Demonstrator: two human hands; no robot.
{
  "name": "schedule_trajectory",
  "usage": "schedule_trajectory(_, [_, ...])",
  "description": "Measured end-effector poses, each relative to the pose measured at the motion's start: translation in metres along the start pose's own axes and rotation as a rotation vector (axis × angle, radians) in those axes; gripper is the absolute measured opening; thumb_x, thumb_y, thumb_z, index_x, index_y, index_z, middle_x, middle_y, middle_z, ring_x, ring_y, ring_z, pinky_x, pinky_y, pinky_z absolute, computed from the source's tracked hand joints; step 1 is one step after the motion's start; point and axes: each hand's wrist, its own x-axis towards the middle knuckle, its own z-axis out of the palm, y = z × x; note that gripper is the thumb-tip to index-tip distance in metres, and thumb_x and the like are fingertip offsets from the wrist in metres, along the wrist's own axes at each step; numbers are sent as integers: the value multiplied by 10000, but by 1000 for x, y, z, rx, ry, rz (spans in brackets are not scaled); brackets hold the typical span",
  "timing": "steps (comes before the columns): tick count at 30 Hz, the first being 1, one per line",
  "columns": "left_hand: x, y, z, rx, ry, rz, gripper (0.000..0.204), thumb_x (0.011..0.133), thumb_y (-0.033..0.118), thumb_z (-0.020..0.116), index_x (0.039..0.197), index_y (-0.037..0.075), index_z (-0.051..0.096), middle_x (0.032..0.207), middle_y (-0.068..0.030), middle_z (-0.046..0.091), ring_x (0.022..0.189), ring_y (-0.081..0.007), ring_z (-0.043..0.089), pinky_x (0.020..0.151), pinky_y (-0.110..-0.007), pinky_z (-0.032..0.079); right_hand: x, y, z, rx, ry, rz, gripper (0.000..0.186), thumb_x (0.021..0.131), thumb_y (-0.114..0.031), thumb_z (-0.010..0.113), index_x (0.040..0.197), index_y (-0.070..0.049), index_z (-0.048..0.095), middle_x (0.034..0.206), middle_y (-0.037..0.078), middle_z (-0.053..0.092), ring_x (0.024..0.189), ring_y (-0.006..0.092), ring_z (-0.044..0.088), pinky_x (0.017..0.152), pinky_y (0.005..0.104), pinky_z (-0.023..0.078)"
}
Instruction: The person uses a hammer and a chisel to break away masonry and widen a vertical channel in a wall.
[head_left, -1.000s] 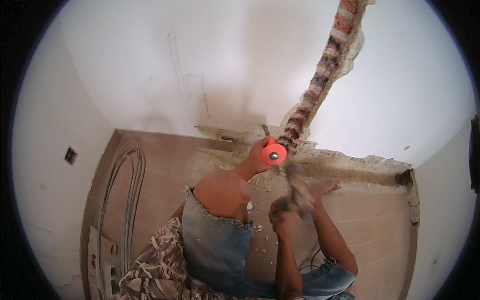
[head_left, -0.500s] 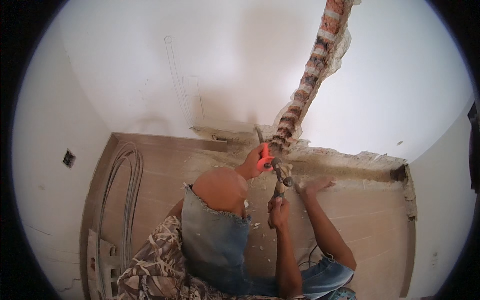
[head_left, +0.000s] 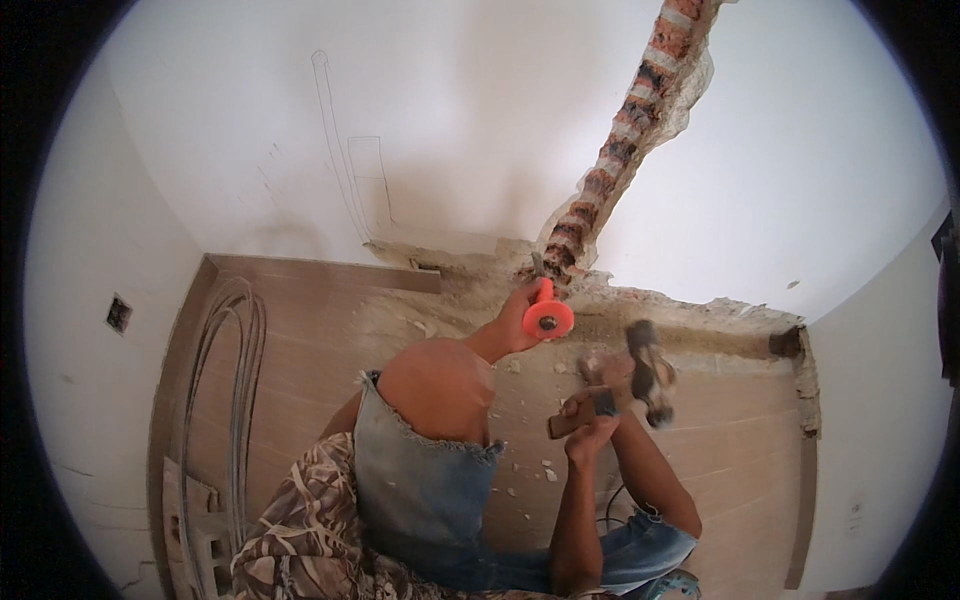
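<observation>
One chisel is gripped in the left hand at one groove's foot; one hammer, in the right hand.

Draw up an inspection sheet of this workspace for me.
Surface: brown floor, dusty near the white wall.
Job's things: chisel with red guard, tip near the lower end of the brick groove; hammer apart from it, head blurred.
Clutter: rubble bits.
Hands: left hand closed around chisel; right hand around hammer handle.
Cables: grey coil at left; thin dark cord.
Surroundings: square opening in left wall.
</observation>
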Motion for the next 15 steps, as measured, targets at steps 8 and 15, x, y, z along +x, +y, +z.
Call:
schedule_trajectory(8, [40, 7, -36, -177, -197, 71, 200, 895, 287, 472, 811, 114, 529, 802, -49, 574, 774, -192, 570, 663, -380, 498, 0, -26, 9, -42, -266, -554, 585, 807, -606, 464, 893, -28, 501, 740, 63, 502, 657, 174, 485, 564, 297, 405])
schedule_trajectory(15, [20, 22, 19, 6, -35, 73, 202, 902, 257, 424, 775, 115, 489, 798, -56, 534, 777, -220, 544, 727, -416, 481, 15, 89, -17, -506, -334, 175, 479, 877, -491, 413, 801, -43, 566, 753, 46, 541, 666, 170, 511, 565, 279, 416])
